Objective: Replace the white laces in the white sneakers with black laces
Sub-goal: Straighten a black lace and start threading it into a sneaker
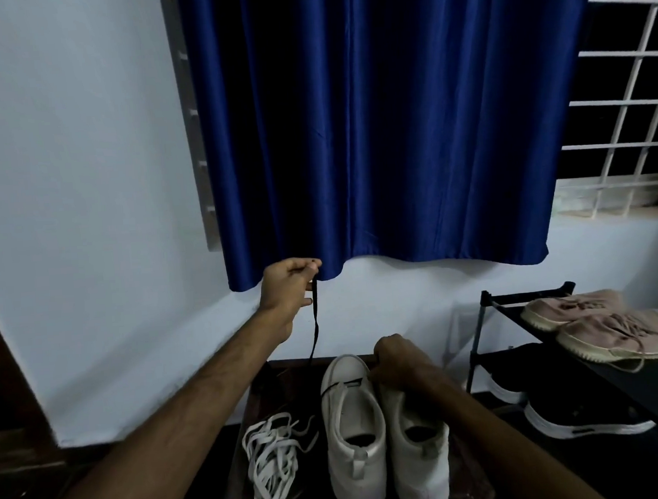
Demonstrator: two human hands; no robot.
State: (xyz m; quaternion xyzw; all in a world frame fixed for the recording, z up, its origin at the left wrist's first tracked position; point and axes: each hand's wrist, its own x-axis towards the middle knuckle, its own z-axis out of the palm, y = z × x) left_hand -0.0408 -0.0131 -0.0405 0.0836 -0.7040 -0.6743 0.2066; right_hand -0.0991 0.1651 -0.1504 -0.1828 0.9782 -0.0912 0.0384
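Two plain off-white shoes, the left sneaker (352, 442) and the right sneaker (420, 457), are sitting side by side mid-table, heels toward the viewer, on a small dark table (290, 388). The left hand (287, 287) is pinching a black lace (315, 320), which is running from above the far edge down to the left sneaker's front eyelets. The right hand (397, 361) is gripping the right sneaker's front, and white laces (272, 460) are lying heaped near the left edge.

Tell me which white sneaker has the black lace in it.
The left sneaker, next to the pile of white laces: the black lace crosses its front and rises to the left hand. The right sneaker shows none.
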